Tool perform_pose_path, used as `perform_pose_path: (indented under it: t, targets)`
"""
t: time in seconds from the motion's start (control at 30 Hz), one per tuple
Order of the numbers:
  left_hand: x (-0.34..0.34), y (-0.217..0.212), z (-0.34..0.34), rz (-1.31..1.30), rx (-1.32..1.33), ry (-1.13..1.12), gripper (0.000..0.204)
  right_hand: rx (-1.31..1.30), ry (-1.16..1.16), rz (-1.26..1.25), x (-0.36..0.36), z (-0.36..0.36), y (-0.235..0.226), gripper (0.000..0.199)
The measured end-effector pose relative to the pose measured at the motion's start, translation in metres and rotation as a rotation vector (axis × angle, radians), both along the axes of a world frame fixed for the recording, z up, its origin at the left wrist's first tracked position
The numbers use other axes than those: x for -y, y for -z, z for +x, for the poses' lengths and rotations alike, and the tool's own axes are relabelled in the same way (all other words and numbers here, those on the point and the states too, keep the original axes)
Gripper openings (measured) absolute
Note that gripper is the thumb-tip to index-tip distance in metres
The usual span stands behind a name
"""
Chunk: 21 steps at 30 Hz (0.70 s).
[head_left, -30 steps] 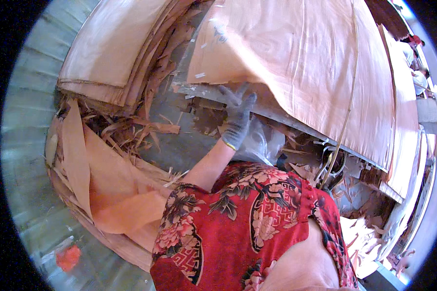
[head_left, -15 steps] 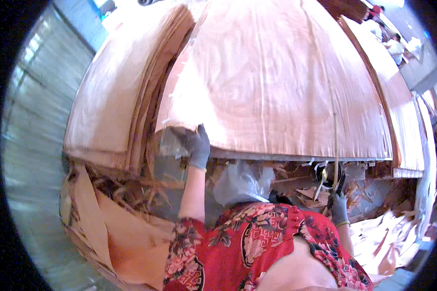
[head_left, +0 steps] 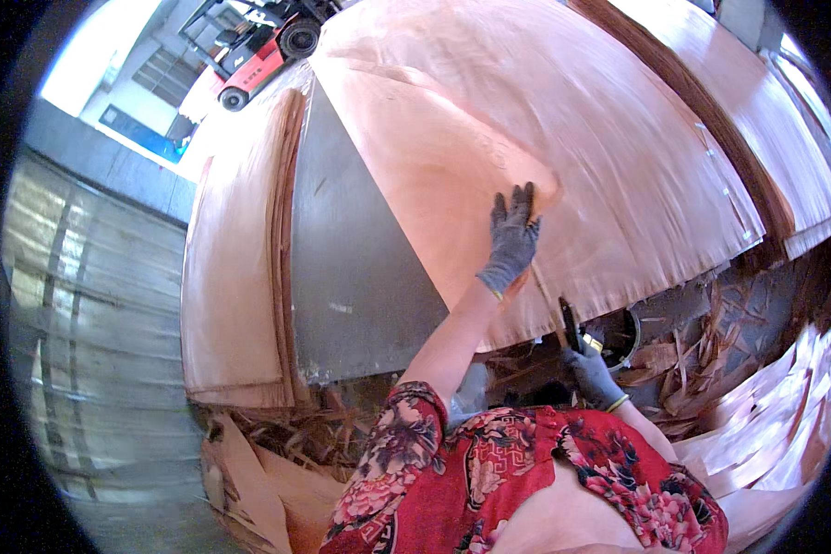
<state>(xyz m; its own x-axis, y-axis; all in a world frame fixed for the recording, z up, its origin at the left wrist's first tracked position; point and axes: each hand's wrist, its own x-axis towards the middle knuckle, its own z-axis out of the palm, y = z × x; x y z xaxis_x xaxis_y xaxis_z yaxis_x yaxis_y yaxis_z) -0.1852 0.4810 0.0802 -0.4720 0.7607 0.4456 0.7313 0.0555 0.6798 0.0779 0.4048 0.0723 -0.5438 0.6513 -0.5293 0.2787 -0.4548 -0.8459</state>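
Observation:
A large, thin wood veneer sheet (head_left: 637, 203) covers the bench in front of me. Its left part is folded over to the right as an orange-toned flap (head_left: 434, 175). My left hand (head_left: 512, 242), in a grey glove, lies on this flap near the fold with fingers stretched out. Close to the sheet's front edge, my right hand (head_left: 596, 377), also gloved, is closed around a thin wooden stick (head_left: 556, 314). A dark narrow tool (head_left: 569, 323) sticks up from the same hand; its exact kind is unclear.
Left of the sheet is a bare grey board surface (head_left: 360, 249). Veneer stacks stand at left (head_left: 235, 277) and right (head_left: 711, 83). Scraps (head_left: 702, 360) and crumpled veneer (head_left: 766, 415) lie below the front edge. A red forklift (head_left: 254, 65) stands beyond.
My left hand has moved from the sheet's front left corner rightward and away from me, folding the sheet over and baring the grey surface. The view has turned; my right hand still holds the stick.

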Motion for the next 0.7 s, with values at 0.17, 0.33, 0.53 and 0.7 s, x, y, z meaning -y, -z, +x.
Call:
perform_pose_path:
  t: [0.17,0.33,0.53,0.7]
  targets:
    - [-0.041,0.013,0.045,-0.058,-0.033,0.238,0.052,0.07,-0.083,-0.028,-0.007,0.004,-0.014,0.019]
    - [-0.03,0.013,0.076,-0.203,-0.152,0.372,0.051,0.081,-0.045,-0.037,-0.01,0.028,-0.013,0.021]
    - [-0.005,0.014,0.068,-0.418,-0.03,0.675,0.053,0.168,-0.079,0.085,0.01,0.019,-0.013,0.02]
    - [0.052,-0.005,0.006,-0.112,0.305,0.867,0.052,0.125,0.145,0.058,0.034,-0.002,-0.044,0.02]
